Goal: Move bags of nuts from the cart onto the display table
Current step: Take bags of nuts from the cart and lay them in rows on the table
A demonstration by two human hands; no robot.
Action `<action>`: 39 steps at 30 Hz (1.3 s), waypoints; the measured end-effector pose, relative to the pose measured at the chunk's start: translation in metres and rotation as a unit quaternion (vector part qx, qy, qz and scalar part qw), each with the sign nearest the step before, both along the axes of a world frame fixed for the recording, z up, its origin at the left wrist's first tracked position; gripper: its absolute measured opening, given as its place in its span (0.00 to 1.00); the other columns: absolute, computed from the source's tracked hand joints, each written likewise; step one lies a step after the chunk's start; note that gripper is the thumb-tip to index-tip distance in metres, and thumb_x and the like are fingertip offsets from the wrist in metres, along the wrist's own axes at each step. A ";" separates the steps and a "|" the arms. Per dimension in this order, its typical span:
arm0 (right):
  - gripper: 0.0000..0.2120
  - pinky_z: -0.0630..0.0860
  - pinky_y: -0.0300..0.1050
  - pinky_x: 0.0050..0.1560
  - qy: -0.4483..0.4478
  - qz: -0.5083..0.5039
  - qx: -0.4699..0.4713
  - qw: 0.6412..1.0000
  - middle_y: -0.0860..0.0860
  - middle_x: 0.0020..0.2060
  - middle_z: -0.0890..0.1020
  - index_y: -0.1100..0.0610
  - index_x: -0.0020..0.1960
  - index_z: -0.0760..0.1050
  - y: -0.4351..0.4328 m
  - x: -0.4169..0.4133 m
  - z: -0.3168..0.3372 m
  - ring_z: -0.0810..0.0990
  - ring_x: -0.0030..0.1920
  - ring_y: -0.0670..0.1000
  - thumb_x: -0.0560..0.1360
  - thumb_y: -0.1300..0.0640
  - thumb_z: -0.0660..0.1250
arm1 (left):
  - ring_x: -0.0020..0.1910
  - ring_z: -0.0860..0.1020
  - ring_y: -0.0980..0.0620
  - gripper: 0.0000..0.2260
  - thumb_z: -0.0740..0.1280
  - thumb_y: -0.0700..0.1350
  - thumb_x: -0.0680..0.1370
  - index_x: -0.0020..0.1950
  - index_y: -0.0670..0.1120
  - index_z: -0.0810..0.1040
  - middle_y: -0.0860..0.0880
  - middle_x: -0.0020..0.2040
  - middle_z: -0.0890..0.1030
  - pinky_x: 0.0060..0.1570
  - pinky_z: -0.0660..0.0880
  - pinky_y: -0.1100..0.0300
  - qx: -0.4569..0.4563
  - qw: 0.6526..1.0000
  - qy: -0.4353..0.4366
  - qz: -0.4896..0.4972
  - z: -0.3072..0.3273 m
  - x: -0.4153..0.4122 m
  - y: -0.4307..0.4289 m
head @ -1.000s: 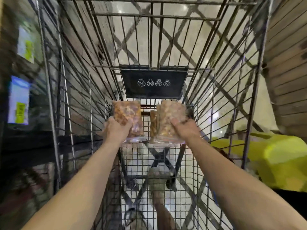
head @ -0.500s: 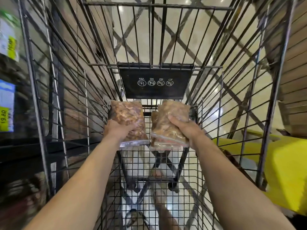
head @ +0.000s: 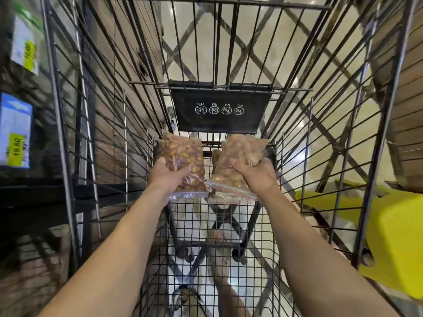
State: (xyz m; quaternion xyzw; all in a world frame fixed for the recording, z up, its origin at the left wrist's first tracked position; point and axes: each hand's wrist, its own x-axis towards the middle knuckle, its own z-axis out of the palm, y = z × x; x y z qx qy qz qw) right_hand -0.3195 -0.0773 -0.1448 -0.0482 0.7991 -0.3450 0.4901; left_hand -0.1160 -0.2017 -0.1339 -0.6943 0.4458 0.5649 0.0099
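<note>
Both arms reach down into a black wire cart. My left hand grips a clear zip bag of reddish-brown nuts from its left side. My right hand grips a clear zip bag of paler nuts, which tilts to the right. Behind and below that bag, another bag of nuts shows partly; whether my right hand holds it too is unclear. The bags hang above the cart's mesh floor, just below the black child-seat flap.
Dark shelving with price labels stands along the cart's left side. A yellow bin sits outside the cart at the right, below wooden slat panels. A foot in a sandal shows through the mesh on the glossy floor.
The view has shifted a little. The right-hand bag has tipped further to the right, and both bags sit slightly higher and nearer the seat flap.
</note>
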 end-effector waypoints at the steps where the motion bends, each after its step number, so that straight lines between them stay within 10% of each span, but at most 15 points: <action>1: 0.18 0.75 0.37 0.42 0.014 0.011 -0.003 1.000 0.46 0.43 0.80 0.54 0.53 0.74 0.003 0.003 0.001 0.80 0.43 0.44 0.75 0.48 0.80 | 0.59 0.82 0.48 0.20 0.79 0.48 0.75 0.63 0.50 0.76 0.49 0.57 0.83 0.62 0.76 0.49 -0.001 1.000 0.006 0.006 0.006 0.004 0.003; 7: 0.33 0.78 0.48 0.59 0.040 0.030 -0.020 0.999 0.48 0.52 0.82 0.53 0.63 0.68 0.016 0.023 0.032 0.82 0.52 0.50 0.70 0.42 0.82 | 0.56 0.84 0.51 0.19 0.78 0.51 0.77 0.65 0.51 0.79 0.51 0.58 0.86 0.55 0.79 0.52 -0.009 0.997 0.064 0.049 0.051 0.035 0.025; 16: 0.22 0.82 0.39 0.47 0.064 0.088 -0.105 0.988 0.47 0.50 0.85 0.48 0.56 0.74 0.053 0.053 0.139 0.85 0.47 0.44 0.70 0.48 0.83 | 0.59 0.85 0.51 0.22 0.79 0.56 0.74 0.66 0.54 0.80 0.54 0.57 0.88 0.64 0.78 0.46 -0.079 0.984 0.133 0.091 0.145 0.094 0.088; 20: 0.41 0.85 0.57 0.58 0.057 0.136 -0.149 0.978 0.50 0.58 0.86 0.49 0.67 0.75 0.072 0.076 0.204 0.88 0.55 0.53 0.61 0.36 0.86 | 0.56 0.86 0.55 0.23 0.80 0.55 0.74 0.68 0.54 0.81 0.55 0.58 0.88 0.62 0.81 0.52 -0.129 0.972 0.169 0.096 0.198 0.122 0.122; 23: 0.33 0.86 0.54 0.56 0.070 0.171 -0.202 0.962 0.48 0.55 0.87 0.48 0.65 0.75 0.092 0.098 0.261 0.89 0.52 0.49 0.66 0.41 0.83 | 0.55 0.86 0.56 0.19 0.78 0.52 0.77 0.67 0.53 0.82 0.54 0.56 0.88 0.50 0.80 0.62 -0.176 0.959 0.199 0.096 0.246 0.146 0.152; 27: 0.46 0.87 0.53 0.54 0.079 0.201 -0.264 0.940 0.49 0.58 0.85 0.51 0.69 0.72 0.126 0.135 0.337 0.89 0.52 0.51 0.57 0.33 0.78 | 0.59 0.86 0.54 0.20 0.79 0.51 0.76 0.67 0.53 0.81 0.54 0.58 0.88 0.59 0.79 0.55 -0.226 0.941 0.229 0.107 0.303 0.184 0.195; 33: 0.37 0.86 0.52 0.52 0.082 0.250 -0.338 0.904 0.48 0.59 0.84 0.44 0.64 0.70 0.169 0.200 0.419 0.88 0.52 0.52 0.59 0.36 0.79 | 0.54 0.87 0.56 0.15 0.81 0.51 0.73 0.58 0.53 0.84 0.60 0.50 0.89 0.55 0.79 0.57 -0.331 0.903 0.215 0.169 0.388 0.253 0.270; 39: 0.55 0.84 0.56 0.61 0.082 0.310 -0.379 0.868 0.47 0.62 0.83 0.52 0.74 0.71 0.199 0.266 0.469 0.86 0.56 0.50 0.54 0.27 0.79 | 0.58 0.85 0.53 0.28 0.83 0.62 0.66 0.62 0.55 0.83 0.57 0.55 0.88 0.64 0.78 0.49 -0.396 0.866 0.198 0.230 0.446 0.322 0.344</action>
